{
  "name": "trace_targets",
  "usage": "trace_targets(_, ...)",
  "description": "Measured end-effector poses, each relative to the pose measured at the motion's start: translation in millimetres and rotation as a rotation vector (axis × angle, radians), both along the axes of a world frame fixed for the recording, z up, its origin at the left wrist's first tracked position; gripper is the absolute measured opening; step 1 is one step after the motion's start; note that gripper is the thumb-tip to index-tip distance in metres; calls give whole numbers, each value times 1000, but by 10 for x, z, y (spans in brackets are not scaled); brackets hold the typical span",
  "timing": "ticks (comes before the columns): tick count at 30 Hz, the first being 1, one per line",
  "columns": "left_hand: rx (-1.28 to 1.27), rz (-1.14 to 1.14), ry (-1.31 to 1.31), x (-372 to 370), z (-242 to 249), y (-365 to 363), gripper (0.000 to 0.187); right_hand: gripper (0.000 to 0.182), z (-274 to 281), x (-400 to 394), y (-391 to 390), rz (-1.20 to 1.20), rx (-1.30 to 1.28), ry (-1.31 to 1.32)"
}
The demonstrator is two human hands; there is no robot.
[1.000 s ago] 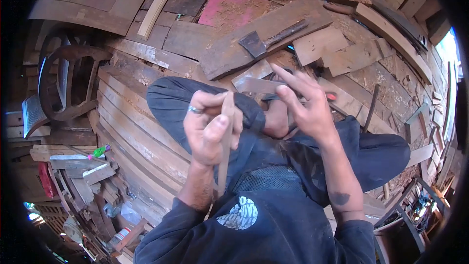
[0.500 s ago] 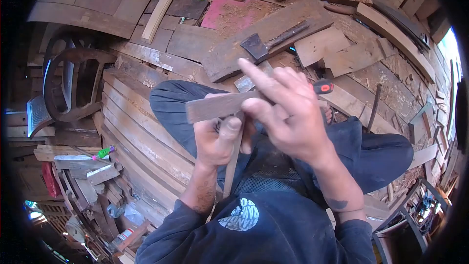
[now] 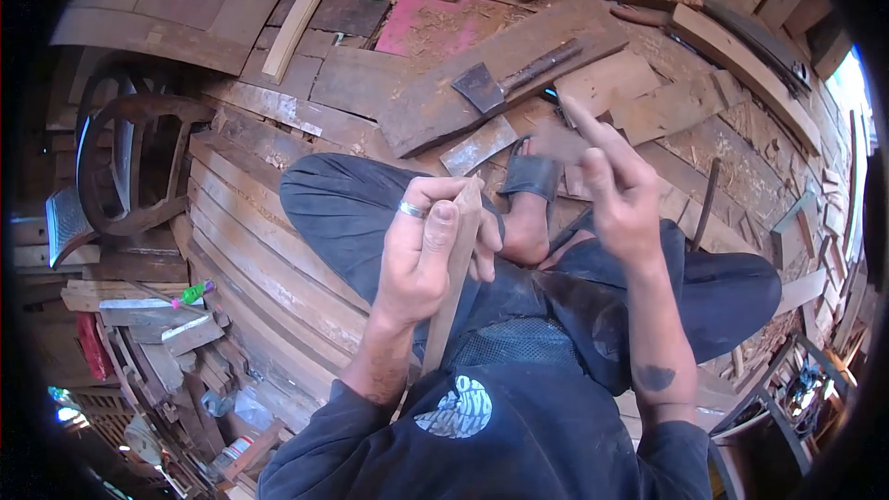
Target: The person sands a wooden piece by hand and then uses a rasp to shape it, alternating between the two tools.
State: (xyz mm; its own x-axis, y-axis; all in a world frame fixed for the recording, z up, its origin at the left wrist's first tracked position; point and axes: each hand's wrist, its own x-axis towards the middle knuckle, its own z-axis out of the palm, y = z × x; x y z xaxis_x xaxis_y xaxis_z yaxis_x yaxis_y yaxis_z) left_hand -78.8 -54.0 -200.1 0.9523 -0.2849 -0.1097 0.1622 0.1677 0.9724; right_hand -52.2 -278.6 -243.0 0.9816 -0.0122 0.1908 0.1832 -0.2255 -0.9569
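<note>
My left hand point(image 3: 421, 255), with a silver ring on one finger, is closed around a narrow wooden strip point(image 3: 454, 287). The strip's tapered top end stands just above the thumb, and its lower end comes down to my lap by the shirt. To the right and a little higher, my right hand point(image 3: 625, 194) grips a flat file point(image 3: 562, 145), its index finger stretched along it. The file's brownish blade is blurred and points left, apart from the strip. Its handle is hidden by the hand.
A hatchet point(image 3: 480, 88) lies on a thick plank point(image 3: 417, 120) ahead, with a flat metal piece point(image 3: 479, 145) nearer me. Long stacked boards point(image 3: 269, 241) run along my left. A curved wooden frame point(image 3: 139, 213) stands far left. Offcuts and shavings cover the floor.
My right hand has drawn the file off the strip's top, moving right and slightly away. The strip's end and my sandalled foot now show. My left hand keeps its hold.
</note>
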Motion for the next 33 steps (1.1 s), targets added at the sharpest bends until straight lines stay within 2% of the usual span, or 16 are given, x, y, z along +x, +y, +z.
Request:
trace_targets(3,140,42,2,-32,55,-83,37,48,425,66,223,104,-227,-223)
trace_targets(6,168,13,-36,-74,-2,-31,37,51,507,51,481,153,-256,-264)
trace_targets(9,136,101,9,-67,33,-80,35,51,312,-8,448,118,-224,-186)
trace_targets(10,134,144,39,-57,54,-102,35,49,145,-25,392,83,-143,-113)
trace_targets(12,96,95,-30,-27,-13,-91,35,44,-334,-92,178,5,15,55)
trace_targets(14,135,54,-44,-47,7,-129,36,44,-559,-167,-1,-56,-54,113)
trace_targets(16,120,53,12,-71,-63,-163,37,46,-327,-135,76,-86,185,122)
trace_targets(18,117,49,37,-81,-51,-202,38,48,52,-105,150,-29,160,82)
trace_targets(20,107,44,42,-97,-4,-206,40,50,395,-53,171,147,-154,-13)
trace_targets(22,113,53,23,-106,20,-193,42,51,406,-25,330,105,-160,-148)
trace_targets(26,60,126,29,-140,-71,-116,37,53,7,-111,283,30,-234,-223)
trace_targets(29,38,157,24,-132,-68,-61,33,52,-580,-255,40,-43,-283,-28)
trace_targets(32,65,160,29,-78,-69,-111,33,52,-219,-258,108,-150,75,116)
trace_targets(33,62,180,55,-89,-43,-132,32,52,-78,-223,148,-121,10,18)
